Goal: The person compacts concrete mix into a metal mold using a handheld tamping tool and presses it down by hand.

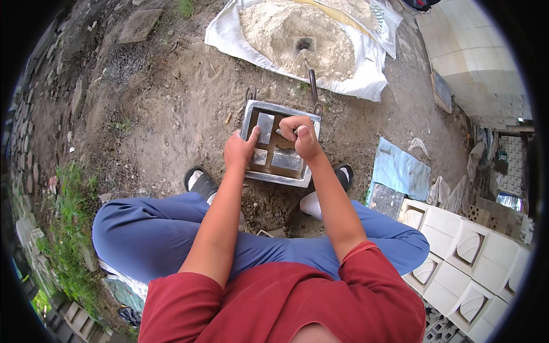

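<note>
Two hands: both worked over a square metal mould [278,143] at frame centre, on bare dirt between the person's feet.
Left hand [239,150]: rested on the mould's left rim, fingers loosely curled, thumb up along the edge.
Right hand [301,137]: fist closed around a small tool, its shape hidden by the fingers, pressed into the upper right cell.
Mould: grey inserts sat in brown fill.
Mix pile [297,35]: on a white sheet, top centre.
Cast blocks [457,251]: stacked lower right.
Technique: probably best to brace the rim and tamp evenly, corners first.
</note>
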A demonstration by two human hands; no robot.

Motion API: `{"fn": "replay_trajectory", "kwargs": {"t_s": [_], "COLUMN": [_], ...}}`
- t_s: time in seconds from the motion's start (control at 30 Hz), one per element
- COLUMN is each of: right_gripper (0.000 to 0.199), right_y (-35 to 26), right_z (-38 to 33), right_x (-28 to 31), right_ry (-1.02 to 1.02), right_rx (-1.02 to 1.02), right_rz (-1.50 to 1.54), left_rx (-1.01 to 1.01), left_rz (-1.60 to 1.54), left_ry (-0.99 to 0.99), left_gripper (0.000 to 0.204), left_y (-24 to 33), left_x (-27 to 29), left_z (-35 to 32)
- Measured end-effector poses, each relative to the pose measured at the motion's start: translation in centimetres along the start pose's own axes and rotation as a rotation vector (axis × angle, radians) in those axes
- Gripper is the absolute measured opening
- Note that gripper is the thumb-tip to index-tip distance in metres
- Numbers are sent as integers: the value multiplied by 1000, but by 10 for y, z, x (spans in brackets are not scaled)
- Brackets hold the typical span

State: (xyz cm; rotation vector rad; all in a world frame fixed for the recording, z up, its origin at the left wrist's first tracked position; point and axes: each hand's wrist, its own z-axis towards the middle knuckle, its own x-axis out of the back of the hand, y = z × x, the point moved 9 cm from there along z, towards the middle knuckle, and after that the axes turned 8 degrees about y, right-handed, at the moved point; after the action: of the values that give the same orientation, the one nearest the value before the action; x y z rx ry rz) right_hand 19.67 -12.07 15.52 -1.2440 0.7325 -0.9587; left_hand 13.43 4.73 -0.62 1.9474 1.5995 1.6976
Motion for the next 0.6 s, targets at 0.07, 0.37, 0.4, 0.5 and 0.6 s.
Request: {"fn": "replay_trajectory", "kwargs": {"t_s": [0.07, 0.37, 0.4, 0.5, 0.6], "right_gripper": [91, 91, 91, 91, 92], "right_y": [-21, 2, 2, 3, -29], "right_z": [1, -5, -5, -1, 3], "right_x": [4, -6, -4, -1, 1], "right_ry": [35, -29, -27, -7, -13], "right_rx": [19, 59, 56, 8, 62], "right_rz": [28, -30, -30, 37, 54], "left_rx": [-11, -5, -5, 1, 7], "left_rz": [17, 42, 44, 5, 17], "left_ry": [-8, 13, 10, -2, -7], "left_gripper": [75, 77, 77, 77, 77], "left_y": [-1, 3, 3, 2, -4], "left_x": [0, -2, -1, 1, 1], "left_z": [-2, -3, -4, -3, -1]}}
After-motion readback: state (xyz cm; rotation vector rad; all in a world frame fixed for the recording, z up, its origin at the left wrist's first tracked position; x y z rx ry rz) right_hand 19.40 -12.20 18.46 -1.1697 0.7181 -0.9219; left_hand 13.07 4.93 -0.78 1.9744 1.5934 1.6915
